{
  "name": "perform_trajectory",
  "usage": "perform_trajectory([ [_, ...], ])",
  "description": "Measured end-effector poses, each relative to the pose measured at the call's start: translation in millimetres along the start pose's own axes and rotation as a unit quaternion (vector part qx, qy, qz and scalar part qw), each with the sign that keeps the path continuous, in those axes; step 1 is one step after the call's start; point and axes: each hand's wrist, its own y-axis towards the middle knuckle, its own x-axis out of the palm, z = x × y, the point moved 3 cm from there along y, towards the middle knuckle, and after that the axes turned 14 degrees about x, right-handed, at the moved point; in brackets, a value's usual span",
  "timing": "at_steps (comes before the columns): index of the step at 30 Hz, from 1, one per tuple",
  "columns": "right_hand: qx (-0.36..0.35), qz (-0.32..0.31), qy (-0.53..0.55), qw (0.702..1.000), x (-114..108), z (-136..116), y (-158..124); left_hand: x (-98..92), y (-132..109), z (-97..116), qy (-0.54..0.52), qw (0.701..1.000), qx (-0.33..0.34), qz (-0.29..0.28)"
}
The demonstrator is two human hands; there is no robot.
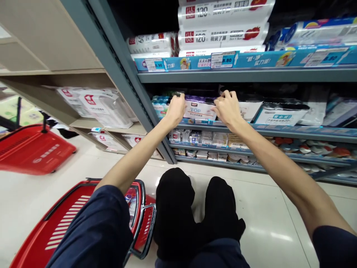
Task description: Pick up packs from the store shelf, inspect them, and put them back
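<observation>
Though low, full grey shelf [279,133] with TOP package [199,109] above glossy floor [262,212].

You read TOP on the pack [201,110], 120 and 我说了算 on the rolls [220,36], 60 on a smaller roll [153,43], 6.90 and 8.80 on tags [222,60].

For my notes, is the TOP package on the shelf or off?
On the shelf: the TOP package sits among other packages, between the left hand and the right hand.
</observation>
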Motion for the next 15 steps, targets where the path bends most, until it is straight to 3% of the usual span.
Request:
perform_trajectory([
  [3, 0.005, -0.008, 0.017, 1.000, 7, 3, 1, 0.5, 3, -2, 0.021, 0.998, 0.048, -0.021],
  [8, -0.013, -0.014, 0.016, 1.000, 17, 1, 0, 1.8, 2, 13, 0.139, 0.976, 0.130, -0.111],
  [12, -0.037, -0.024, 0.021, 0.999, 20, 0, 6, 5.2, 6, 19, 0.161, 0.957, 0.150, -0.188],
  [15, -0.034, -0.041, 0.025, 0.998, 24, 4, 13, 8.8, 8, 12, 0.152, 0.957, 0.138, -0.206],
])
